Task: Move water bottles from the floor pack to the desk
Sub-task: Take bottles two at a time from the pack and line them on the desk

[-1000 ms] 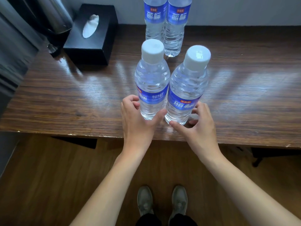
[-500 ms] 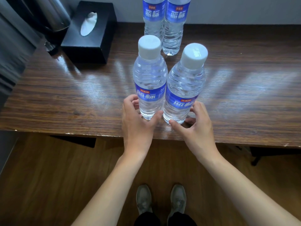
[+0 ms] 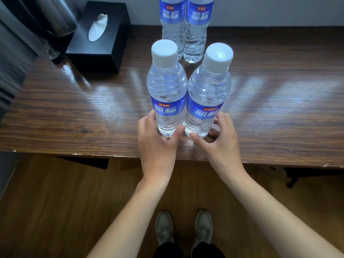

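Two bottles upright near the desk's front edge, one hand curled round each base.

Left hand (image 3: 158, 144) grips the left bottle (image 3: 167, 94) low down, thumb across its near side, fingers wrapped round the far left. Right hand (image 3: 219, 140) holds the right bottle (image 3: 208, 97) the same way, grip looser, fingertips partly hidden behind it. Bottles touch side by side, long axes vertical, caps toward the camera, standing on the desk (image 3: 74, 112). Each bottle lies straight ahead of its own hand. Two more bottles (image 3: 184, 34) stand directly behind, at the wall, with a gap between the pairs. Any push goes along that line; letting go means drawing the fingers outward and back. Floor pack not in view.
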Tool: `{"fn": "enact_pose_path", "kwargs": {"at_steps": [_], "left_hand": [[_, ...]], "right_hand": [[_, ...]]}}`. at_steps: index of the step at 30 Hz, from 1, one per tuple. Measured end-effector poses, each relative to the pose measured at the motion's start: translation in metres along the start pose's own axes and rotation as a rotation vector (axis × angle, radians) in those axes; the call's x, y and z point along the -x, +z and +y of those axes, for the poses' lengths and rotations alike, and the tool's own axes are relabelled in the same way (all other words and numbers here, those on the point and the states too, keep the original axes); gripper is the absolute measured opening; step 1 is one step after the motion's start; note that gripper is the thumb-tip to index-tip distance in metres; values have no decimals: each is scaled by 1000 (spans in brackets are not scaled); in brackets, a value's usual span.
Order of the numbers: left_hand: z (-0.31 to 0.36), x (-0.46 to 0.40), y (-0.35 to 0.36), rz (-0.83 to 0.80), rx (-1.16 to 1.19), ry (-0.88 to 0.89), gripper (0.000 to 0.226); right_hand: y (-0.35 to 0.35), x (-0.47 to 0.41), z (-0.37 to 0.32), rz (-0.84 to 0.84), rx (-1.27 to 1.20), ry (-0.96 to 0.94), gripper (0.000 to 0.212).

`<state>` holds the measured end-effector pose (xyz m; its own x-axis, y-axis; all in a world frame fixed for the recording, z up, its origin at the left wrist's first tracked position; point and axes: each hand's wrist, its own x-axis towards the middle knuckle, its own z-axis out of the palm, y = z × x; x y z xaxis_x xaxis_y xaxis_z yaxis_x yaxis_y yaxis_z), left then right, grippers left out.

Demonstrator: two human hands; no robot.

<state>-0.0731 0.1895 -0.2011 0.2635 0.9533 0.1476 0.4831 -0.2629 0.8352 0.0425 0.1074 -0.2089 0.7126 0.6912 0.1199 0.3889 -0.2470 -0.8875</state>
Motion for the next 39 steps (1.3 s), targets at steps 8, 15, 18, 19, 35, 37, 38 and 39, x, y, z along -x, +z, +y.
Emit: {"fn": "enact_pose_path", "kwargs": {"at_steps": [8, 15, 18, 19, 35, 37, 38, 39], "left_hand": [[-10, 5, 12, 14, 114, -105, 74], [1, -1, 12, 61, 143, -117, 47], [4, -12, 16, 65, 138, -129, 50], [5, -16, 18, 67, 129, -122, 52], [22, -92, 44, 20, -1, -132, 52], [24, -99, 48, 22, 16, -133, 51], [26, -103, 50, 22, 25, -136, 50], [27, -106, 51, 21, 29, -141, 50]], "right_hand": [[15, 11, -8, 182, 169, 73, 70], [22, 2, -5, 181, 190, 27, 57], [21, -10, -5, 168, 237, 11, 50], [21, -15, -6, 170, 257, 14, 48], [33, -98, 5, 131, 337, 37, 43], [34, -107, 6, 129, 332, 33, 42], [35, -112, 6, 129, 333, 32, 42], [36, -115, 6, 126, 334, 33, 42]]}}
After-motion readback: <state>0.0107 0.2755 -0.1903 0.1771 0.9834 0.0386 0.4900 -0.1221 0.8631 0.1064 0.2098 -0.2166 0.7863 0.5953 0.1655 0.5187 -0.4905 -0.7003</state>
